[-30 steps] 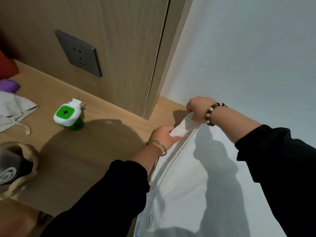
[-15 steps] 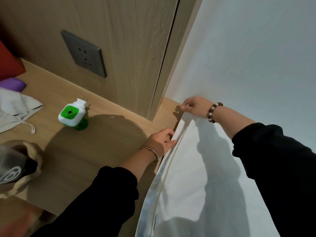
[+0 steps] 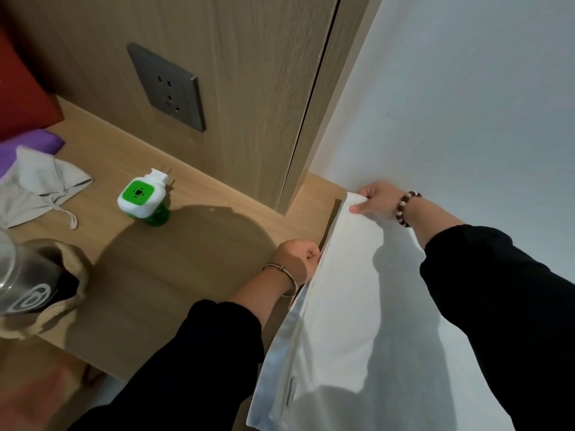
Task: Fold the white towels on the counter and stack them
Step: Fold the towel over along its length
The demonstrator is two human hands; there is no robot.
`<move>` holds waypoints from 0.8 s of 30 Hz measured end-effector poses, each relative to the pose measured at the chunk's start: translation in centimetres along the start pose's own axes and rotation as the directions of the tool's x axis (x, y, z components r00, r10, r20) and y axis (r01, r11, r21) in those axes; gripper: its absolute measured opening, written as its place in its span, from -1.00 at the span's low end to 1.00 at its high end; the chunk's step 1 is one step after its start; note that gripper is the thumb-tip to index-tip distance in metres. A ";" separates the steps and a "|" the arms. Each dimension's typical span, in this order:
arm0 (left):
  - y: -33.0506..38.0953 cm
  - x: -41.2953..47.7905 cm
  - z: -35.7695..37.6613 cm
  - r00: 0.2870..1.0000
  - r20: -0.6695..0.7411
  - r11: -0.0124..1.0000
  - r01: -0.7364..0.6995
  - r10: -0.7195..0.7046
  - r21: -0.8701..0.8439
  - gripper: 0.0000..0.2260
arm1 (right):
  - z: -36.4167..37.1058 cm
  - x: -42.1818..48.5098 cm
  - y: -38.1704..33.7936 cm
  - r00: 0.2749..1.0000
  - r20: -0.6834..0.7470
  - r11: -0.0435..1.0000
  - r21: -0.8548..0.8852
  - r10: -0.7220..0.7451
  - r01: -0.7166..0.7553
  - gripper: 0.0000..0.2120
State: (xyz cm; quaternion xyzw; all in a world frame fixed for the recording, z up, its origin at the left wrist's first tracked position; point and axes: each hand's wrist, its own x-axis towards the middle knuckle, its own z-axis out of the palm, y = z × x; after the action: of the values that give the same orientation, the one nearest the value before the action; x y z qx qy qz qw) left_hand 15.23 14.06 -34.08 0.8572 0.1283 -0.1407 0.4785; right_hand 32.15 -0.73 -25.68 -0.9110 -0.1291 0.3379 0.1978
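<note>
Both hands (image 3: 378, 202) pinching white towel (image 3: 342, 290) edge, green plug-in (image 3: 141, 199) on counter (image 3: 193, 259)

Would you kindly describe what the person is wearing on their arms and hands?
Both arms are in long black sleeves, the left sleeve and the right sleeve. The left hand has a thin silver metal bangle at its wrist. The right hand has a bracelet of dark brown and pale round beads. Both hands are gloveless.

White towel (image 3: 336, 306) — sleeves (image 3: 497, 306) (both) black.
</note>
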 end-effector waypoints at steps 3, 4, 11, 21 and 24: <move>0.3 -0.6 -0.4 0.999 -0.018 0.999 -0.033 0.033 -0.027 -0.71 | 3.1 -0.1 0.6 0.976 -0.214 0.994 0.108 0.043 -0.020 -0.79; 0.4 -0.7 -0.6 0.998 -0.022 0.997 -0.054 0.053 -0.052 -0.74 | 4.5 -0.2 0.6 0.942 -0.334 1.000 0.024 0.025 -0.019 -0.78; 0.7 -3.7 -1.6 0.990 0.083 0.973 0.124 -0.110 -0.194 -0.61 | 10.2 -7.9 0.2 0.673 -0.730 0.985 -0.171 -0.118 -0.013 -0.55; -0.7 -12.8 0.3 0.966 0.017 0.965 0.258 -0.259 0.035 -0.80 | 16.9 -10.2 2.1 0.903 -0.424 0.930 -0.300 0.071 -0.214 -0.44; -1.6 -16.1 0.2 0.941 -0.020 0.938 0.338 -0.338 0.070 -0.67 | 16.1 -11.4 1.6 0.927 -0.375 0.952 -0.274 0.026 -0.137 -0.44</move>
State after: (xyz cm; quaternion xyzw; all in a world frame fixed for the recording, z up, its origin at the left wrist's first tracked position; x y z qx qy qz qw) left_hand -0.34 13.36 -29.59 0.8397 0.2702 -0.2223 0.4154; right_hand 13.16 -1.99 -31.14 -0.9818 -0.1005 0.1469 0.0658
